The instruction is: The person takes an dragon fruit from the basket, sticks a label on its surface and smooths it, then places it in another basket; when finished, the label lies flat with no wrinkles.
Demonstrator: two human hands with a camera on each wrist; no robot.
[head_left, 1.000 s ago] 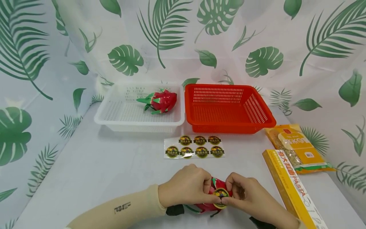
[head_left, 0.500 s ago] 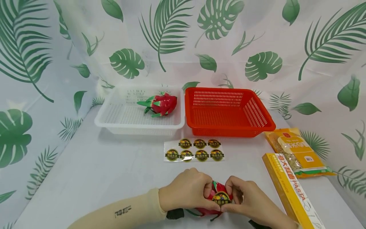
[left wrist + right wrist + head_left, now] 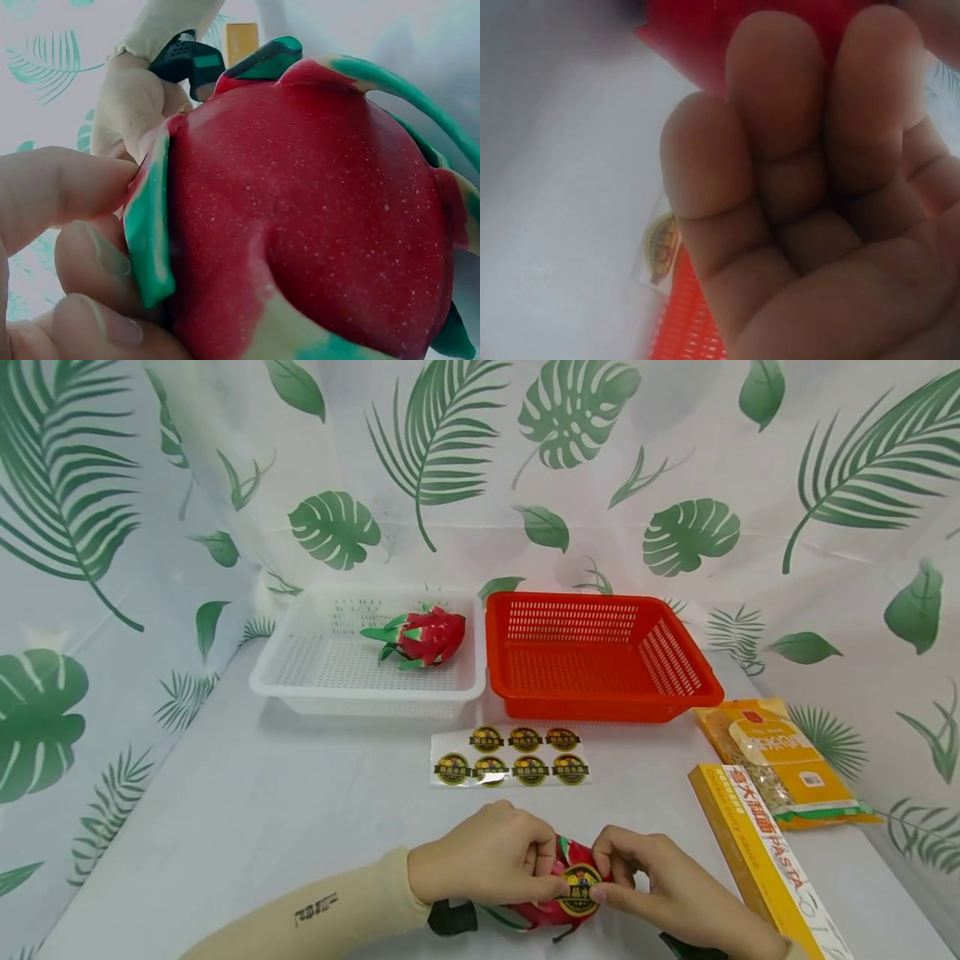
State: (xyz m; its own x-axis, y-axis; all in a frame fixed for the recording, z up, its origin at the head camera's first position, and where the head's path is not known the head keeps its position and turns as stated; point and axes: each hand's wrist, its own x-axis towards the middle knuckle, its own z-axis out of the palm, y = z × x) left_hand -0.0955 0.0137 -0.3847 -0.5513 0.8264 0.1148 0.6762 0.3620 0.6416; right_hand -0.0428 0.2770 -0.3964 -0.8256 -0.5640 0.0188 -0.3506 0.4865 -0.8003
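A red dragon fruit [image 3: 536,913] with green-tipped scales lies at the table's front, partly hidden by both hands. On its upper side is a round black-and-gold fruit sticker [image 3: 577,891]. My left hand [image 3: 491,853] holds the fruit from the left with curled fingers, its thumb on the sticker's left edge. From the other side my right hand [image 3: 660,881] grips the fruit, fingers bent against it and thumb at the sticker's right edge. The left wrist view shows the fruit [image 3: 315,195] close up beside the left fingers [image 3: 67,187]; curled right fingers [image 3: 776,90] fill the right wrist view.
A sheet of several stickers [image 3: 510,781] lies beyond the hands. Behind it stand a white basket [image 3: 367,692] with another dragon fruit [image 3: 435,637] and a red basket [image 3: 600,702]. At right are a pasta box [image 3: 765,856] and an orange food bag [image 3: 783,760].
The thumbs, which met at the sticker's lower edge, have moved apart to its left and right edges. The sticker's face shows more fully than one second ago. The camera view has shifted slightly.
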